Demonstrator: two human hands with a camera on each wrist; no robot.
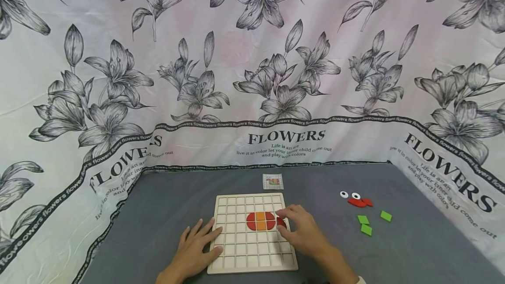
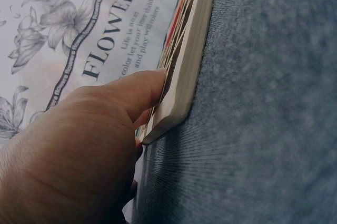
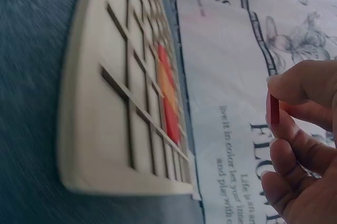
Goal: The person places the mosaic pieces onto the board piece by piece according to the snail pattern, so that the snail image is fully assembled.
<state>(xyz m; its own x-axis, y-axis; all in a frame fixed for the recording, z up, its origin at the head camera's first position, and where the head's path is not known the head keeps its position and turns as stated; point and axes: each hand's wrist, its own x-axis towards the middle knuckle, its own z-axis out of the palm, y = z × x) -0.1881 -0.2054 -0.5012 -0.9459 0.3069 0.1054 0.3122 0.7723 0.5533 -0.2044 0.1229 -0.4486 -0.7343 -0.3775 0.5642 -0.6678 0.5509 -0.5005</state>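
Note:
A square wooden grid board (image 1: 231,263) lies on the table, with orange tiles (image 1: 261,225) in the middle of a rounded shape and red tiles (image 1: 250,225) on either side of them. My left hand (image 1: 194,249) rests on the board's left edge, its fingers spread; in the left wrist view the thumb (image 2: 142,89) touches the frame near a corner. Between thumb and fingers my right hand (image 1: 305,231) pinches a red tile (image 3: 274,109), held over the board's right side. Part of that tile is hidden by the fingers.
Behind the board lies a small pattern card (image 1: 272,182). To the right are loose pieces: white eye discs (image 1: 344,195), red pieces (image 1: 357,203) and green tiles (image 1: 366,230). A flower-printed cloth (image 1: 284,148) borders the grey table at the back and sides.

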